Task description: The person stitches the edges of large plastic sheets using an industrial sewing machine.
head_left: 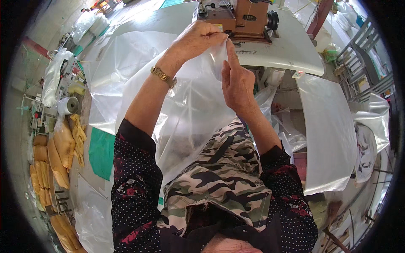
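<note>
The clear plastic bag (pixel 185 105) is hanging just before the brown sewing machine (pixel 249 19) while we are pinching its top edge with left hand (pixel 198 40) and right hand (pixel 236 82), nothing seemingly sewn yet.

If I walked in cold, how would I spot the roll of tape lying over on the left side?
Start at the brown sewing machine on the white table, then sweep left past the big clear plastic sheet both hands hold up. Beside the cluttered bench lies a pale grey roll of tape, just above a heap of yellow-tan bags. It is the only round, hollow-centred thing there.
</note>
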A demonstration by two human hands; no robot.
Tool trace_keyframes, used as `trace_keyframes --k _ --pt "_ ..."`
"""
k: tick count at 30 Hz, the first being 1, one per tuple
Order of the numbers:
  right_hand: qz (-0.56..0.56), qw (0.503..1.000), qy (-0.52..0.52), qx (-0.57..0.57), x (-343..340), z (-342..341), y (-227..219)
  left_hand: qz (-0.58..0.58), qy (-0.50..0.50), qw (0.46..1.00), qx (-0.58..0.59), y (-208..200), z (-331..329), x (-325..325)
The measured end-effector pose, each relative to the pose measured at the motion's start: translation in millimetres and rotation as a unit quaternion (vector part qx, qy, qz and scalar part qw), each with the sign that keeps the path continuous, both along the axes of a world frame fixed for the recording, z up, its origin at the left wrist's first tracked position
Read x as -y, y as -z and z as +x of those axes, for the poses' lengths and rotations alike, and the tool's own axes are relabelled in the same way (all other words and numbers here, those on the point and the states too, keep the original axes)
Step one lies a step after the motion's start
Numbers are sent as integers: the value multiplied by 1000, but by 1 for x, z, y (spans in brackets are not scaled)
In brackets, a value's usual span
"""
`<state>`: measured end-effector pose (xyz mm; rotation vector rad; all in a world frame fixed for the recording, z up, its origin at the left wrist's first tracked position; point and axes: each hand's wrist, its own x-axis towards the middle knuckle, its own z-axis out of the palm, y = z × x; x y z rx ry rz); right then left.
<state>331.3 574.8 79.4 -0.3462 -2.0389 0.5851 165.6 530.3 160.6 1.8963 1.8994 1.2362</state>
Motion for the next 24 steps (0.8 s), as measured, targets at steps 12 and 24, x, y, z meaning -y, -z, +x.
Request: trace_keyframes --k 12,24 --pt "30 999 -4 45 -3 -4 6 -77 -47 995 40 5 0 4" --pt "8 989 4 146 9 6 37 53 -140 969 -198 5 -13 6"
